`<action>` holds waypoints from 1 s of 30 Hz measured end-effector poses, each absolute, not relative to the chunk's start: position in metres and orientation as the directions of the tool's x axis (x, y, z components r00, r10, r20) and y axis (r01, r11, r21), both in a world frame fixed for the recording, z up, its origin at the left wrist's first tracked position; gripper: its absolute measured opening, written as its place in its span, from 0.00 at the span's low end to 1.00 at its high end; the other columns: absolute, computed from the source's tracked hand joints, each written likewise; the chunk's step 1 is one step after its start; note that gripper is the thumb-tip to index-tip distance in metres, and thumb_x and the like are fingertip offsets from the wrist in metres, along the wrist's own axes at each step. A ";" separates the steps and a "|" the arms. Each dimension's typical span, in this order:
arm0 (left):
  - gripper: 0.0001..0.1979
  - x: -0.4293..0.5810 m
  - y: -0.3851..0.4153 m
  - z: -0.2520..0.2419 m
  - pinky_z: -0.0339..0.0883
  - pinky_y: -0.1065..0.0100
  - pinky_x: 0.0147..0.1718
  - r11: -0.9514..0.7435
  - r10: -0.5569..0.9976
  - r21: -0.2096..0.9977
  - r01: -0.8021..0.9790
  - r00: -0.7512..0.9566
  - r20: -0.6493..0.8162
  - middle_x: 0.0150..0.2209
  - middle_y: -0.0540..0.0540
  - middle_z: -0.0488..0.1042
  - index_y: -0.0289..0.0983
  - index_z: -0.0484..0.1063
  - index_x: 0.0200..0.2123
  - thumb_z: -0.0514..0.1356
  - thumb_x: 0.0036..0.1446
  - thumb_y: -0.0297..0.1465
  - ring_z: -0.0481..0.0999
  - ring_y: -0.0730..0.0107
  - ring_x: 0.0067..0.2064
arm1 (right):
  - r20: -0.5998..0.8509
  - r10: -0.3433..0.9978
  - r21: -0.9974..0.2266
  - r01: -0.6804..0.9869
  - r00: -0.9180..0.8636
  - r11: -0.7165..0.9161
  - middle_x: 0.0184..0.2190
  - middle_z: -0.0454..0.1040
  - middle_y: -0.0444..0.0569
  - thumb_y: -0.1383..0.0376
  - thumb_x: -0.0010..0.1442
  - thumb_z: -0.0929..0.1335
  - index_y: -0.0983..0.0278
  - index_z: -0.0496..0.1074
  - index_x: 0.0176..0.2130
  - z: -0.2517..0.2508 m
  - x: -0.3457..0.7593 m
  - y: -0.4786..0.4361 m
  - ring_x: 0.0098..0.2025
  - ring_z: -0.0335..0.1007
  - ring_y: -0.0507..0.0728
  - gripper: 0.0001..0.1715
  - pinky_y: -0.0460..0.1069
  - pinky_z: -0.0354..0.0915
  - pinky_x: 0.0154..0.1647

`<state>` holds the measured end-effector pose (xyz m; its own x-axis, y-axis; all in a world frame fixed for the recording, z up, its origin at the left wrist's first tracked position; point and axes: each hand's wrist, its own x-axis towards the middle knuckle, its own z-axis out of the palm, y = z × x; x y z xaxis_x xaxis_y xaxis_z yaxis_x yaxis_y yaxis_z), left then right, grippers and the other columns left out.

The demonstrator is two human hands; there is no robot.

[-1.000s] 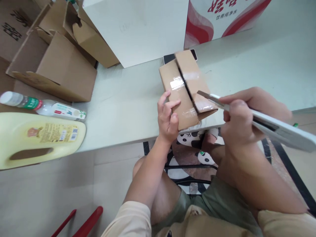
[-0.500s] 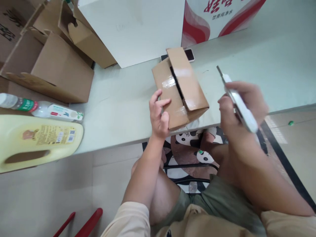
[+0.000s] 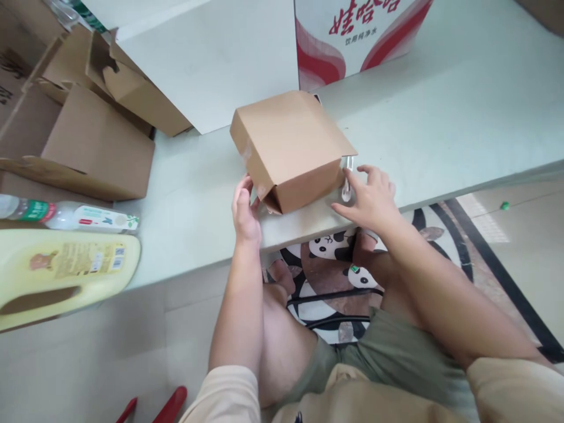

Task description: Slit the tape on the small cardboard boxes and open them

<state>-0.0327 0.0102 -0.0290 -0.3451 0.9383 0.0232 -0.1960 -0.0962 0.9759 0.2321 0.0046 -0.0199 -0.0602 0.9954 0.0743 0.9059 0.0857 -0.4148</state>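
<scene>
A small brown cardboard box (image 3: 291, 138) rests near the front edge of the pale green table (image 3: 440, 117), with a plain face up and a loose flap at its near left corner. My left hand (image 3: 245, 210) grips that near left corner, fingers curled against the side. On the box's right, my right hand (image 3: 370, 197) lies with fingers spread, its fingertips touching the lower right side. A small pale, shiny thing (image 3: 346, 179) lies by those fingertips; I cannot make out what it is. No knife is in either hand.
Behind the box stand a large white box (image 3: 211, 59) and a red-and-white carton (image 3: 352, 35). Open brown cartons (image 3: 88, 135) sit at the left, with a water bottle (image 3: 70, 216) and a yellow jug (image 3: 61, 267) in front. My knees are below the table edge.
The box has been turned over, so its taped slit no longer shows. My right hand has lost the utility knife and come down to the box's right side. My left hand has shifted to the near left corner.
</scene>
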 end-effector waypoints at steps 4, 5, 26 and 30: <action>0.33 -0.030 0.013 -0.031 0.68 0.61 0.55 -0.149 0.934 0.975 -0.164 -0.346 0.085 0.53 0.41 0.74 0.42 0.71 0.46 0.72 0.41 0.53 0.74 0.56 0.57 | 0.210 0.966 -0.568 0.786 -0.148 0.244 0.66 0.62 0.65 0.47 0.55 0.68 0.61 0.63 0.65 -0.026 0.232 0.017 0.68 0.54 0.77 0.43 0.74 0.55 0.64; 0.32 -0.029 0.014 -0.031 0.68 0.61 0.55 -0.170 0.929 0.974 -0.147 -0.354 0.109 0.51 0.42 0.74 0.42 0.71 0.46 0.73 0.41 0.52 0.75 0.58 0.56 | 0.237 0.957 -0.611 0.740 -0.167 0.281 0.65 0.64 0.64 0.49 0.57 0.67 0.61 0.62 0.64 -0.027 0.231 0.023 0.67 0.56 0.75 0.41 0.72 0.56 0.64; 0.30 -0.024 0.016 -0.027 0.69 0.65 0.39 -0.182 0.909 0.961 -0.207 -0.407 0.084 0.38 0.47 0.75 0.41 0.69 0.40 0.75 0.36 0.46 0.75 0.66 0.37 | 0.078 0.967 -0.870 0.458 -0.241 0.185 0.45 0.72 0.59 0.62 0.54 0.62 0.63 0.65 0.40 -0.017 0.217 0.020 0.50 0.68 0.68 0.13 0.65 0.68 0.52; 0.32 -0.031 0.014 -0.030 0.68 0.64 0.41 -0.226 0.881 0.961 -0.158 -0.453 0.133 0.40 0.46 0.74 0.42 0.68 0.43 0.74 0.37 0.47 0.76 0.64 0.41 | 0.107 0.984 -0.873 0.460 -0.140 0.160 0.43 0.71 0.56 0.58 0.53 0.67 0.63 0.68 0.45 -0.019 0.215 0.018 0.48 0.68 0.65 0.19 0.61 0.69 0.49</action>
